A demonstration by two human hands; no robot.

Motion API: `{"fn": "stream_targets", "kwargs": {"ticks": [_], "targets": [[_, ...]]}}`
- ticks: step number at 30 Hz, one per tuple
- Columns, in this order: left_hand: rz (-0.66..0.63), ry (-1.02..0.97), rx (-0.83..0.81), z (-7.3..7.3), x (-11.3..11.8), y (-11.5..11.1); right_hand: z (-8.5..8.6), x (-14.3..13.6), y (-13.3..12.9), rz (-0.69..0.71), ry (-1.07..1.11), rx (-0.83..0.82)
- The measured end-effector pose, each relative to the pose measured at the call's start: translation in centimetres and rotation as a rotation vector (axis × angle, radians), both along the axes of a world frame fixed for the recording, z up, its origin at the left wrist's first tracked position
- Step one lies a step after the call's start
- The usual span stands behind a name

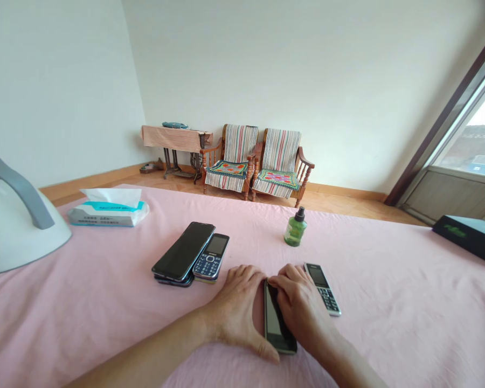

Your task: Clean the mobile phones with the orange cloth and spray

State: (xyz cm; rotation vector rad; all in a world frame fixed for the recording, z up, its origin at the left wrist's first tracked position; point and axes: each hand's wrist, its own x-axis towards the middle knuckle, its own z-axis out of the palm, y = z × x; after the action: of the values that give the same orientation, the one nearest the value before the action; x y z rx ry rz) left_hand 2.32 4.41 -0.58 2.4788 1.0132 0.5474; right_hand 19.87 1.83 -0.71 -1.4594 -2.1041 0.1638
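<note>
A dark smartphone (271,315) lies face up on the pink cloth between my hands. My left hand (238,307) steadies it from the left, the index finger by its top corner and the thumb along its bottom end. Over the upper right of the screen, my right hand (301,302) is closed, with fingertips bunched near the top edge. Whatever those fingers may hold is hidden. Just right of that hand lies a keypad phone (323,289) with a silver edge. A blue keypad phone (211,258) rests beside a large black smartphone (186,250), both on top of other phones.
A green spray bottle (295,229) stands beyond my hands. Farther left are a tissue pack (109,211) and a white appliance with a grey handle (20,215). A black box (469,234) sits at the right edge. Two wooden chairs (277,161) stand behind the table.
</note>
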Motion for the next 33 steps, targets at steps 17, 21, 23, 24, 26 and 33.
{"fn": "stream_targets", "kwargs": {"ticks": [17,21,23,24,26,33], "targets": [[0.006,0.001,-0.003,0.03,0.09,0.02,0.07,0.18,0.16,-0.016,-0.03,0.02],[0.014,0.0,-0.012,-0.03,0.19,0.01,0.08,0.07,0.09,0.012,-0.032,0.016],[0.023,-0.005,-0.02,-0.01,0.24,-0.05,0.17,0.03,0.08,-0.032,-0.042,0.017],[0.027,-0.007,-0.022,-0.01,0.26,-0.08,0.22,-0.01,0.07,-0.051,-0.044,0.017],[0.033,-0.007,-0.023,-0.05,0.29,-0.14,0.3,-0.14,0.01,-0.052,-0.038,0.017],[0.045,-0.012,-0.005,-0.44,0.37,0.02,0.22,-0.32,0.0,-0.039,-0.041,0.014]]}}
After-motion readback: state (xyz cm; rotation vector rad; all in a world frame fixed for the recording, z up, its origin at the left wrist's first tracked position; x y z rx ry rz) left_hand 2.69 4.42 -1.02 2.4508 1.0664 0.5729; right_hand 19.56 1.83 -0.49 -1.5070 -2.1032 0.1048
